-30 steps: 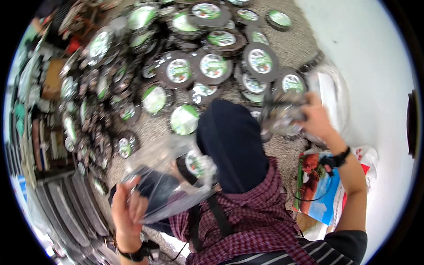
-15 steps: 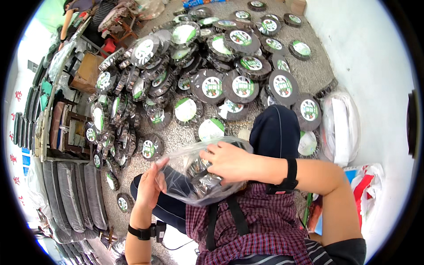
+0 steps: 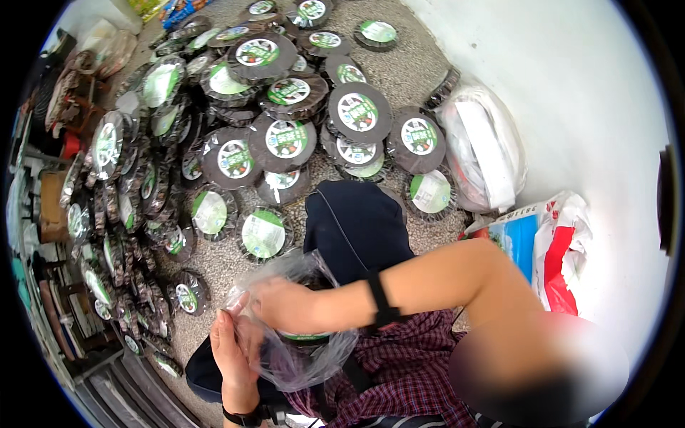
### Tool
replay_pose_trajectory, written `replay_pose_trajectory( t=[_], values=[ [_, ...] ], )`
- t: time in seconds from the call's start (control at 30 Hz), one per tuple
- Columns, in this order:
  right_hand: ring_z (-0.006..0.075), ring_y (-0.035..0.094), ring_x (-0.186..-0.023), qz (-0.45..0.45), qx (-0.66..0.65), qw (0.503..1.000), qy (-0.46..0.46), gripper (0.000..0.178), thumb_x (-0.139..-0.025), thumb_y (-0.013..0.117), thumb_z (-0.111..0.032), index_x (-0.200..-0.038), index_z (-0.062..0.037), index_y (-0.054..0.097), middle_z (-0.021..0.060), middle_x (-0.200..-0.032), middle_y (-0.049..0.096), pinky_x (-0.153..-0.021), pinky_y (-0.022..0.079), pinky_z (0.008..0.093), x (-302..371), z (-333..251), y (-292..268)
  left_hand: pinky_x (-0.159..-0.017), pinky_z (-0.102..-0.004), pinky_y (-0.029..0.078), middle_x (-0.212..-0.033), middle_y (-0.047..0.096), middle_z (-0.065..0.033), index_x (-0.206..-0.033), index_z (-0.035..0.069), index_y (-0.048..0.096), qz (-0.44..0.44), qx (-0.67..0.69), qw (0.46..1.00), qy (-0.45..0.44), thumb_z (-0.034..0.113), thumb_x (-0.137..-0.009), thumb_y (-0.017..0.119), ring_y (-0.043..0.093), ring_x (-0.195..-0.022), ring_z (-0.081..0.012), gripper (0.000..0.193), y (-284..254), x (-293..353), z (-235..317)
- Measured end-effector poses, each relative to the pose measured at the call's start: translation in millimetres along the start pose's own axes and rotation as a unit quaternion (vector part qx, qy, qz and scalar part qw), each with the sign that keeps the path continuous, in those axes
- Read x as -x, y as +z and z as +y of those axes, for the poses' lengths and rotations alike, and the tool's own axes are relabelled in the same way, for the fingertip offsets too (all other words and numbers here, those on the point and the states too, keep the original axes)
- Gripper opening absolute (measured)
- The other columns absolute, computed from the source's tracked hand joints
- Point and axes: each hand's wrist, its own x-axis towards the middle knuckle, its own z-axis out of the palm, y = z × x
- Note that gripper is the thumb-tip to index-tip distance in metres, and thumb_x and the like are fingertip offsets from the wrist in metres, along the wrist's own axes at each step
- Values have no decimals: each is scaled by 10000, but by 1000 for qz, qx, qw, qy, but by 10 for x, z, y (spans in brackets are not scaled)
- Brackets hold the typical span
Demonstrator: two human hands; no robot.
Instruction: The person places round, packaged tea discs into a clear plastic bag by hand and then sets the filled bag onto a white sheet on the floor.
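Observation:
On my lap lies a clear plastic bag (image 3: pixel 325 360), loose and crumpled. A dark round disc with a green-edged label (image 3: pixel 305 336) shows partly inside it, below my right wrist. My left hand (image 3: pixel 230 349) is at the bag's left edge, thumb and fingers pinched on the plastic. My right hand (image 3: pixel 285 305) reaches across into the bag, its fingers bent close to my left fingertips. Film and the hand itself hide what those fingers hold. Beyond my knee lie the nearest wrapped discs (image 3: pixel 264 233), with round white and green labels.
A large heap of wrapped dark discs (image 3: pixel 285 139) covers the speckled floor ahead and to the left. At the right, a stuffed white plastic bag (image 3: pixel 485 150) leans by the white wall (image 3: pixel 571 107), near a red, white and blue bag (image 3: pixel 560 250). Grey padded slabs (image 3: pixel 121 392) stand at lower left.
My view has swung to the right, so the heap sits further left. My right hand has moved deeper across the bag towards my left hand, and a disc's label edge now shows inside.

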Motion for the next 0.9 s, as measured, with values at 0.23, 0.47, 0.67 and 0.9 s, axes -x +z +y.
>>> replay_pose_trajectory(
  t=[0.23,0.47,0.67,0.9],
  values=[
    [173,590,-937,346,-177,880,274,221,-897,580,-186,-1015,0,574,104,-1024,615,-829,456,299,1182,1778,-1359,-533,-487,414,-626,553,-243,-729,-4,598,44,-708,700,76,206,-892,509,560,-603,-425,280,-952,-1087,-1176],
    [195,530,-891,281,-416,542,674,768,-741,679,-580,-1164,50,560,123,-1062,600,-754,424,340,2459,3345,623,-530,-376,449,-656,617,-220,-742,-70,606,-41,-591,804,49,70,-737,597,661,-649,-312,140,-1299,-1140,-1170],
    [221,575,-818,170,-388,664,617,684,-709,729,-527,-1126,0,605,99,-976,640,-744,430,346,2552,3407,326,-600,-305,449,-763,642,-104,-890,-72,597,33,-544,838,-6,44,-799,563,573,-697,-123,151,-1862,-876,-1353],
    [312,358,-1273,-438,56,837,322,728,-587,767,-491,-1209,-161,581,140,-1348,457,-1061,247,444,3860,2507,656,-540,-266,390,-657,582,-57,-833,-70,593,37,-570,813,115,83,-877,519,510,-595,-92,176,-1164,-572,-1076]
  ],
)
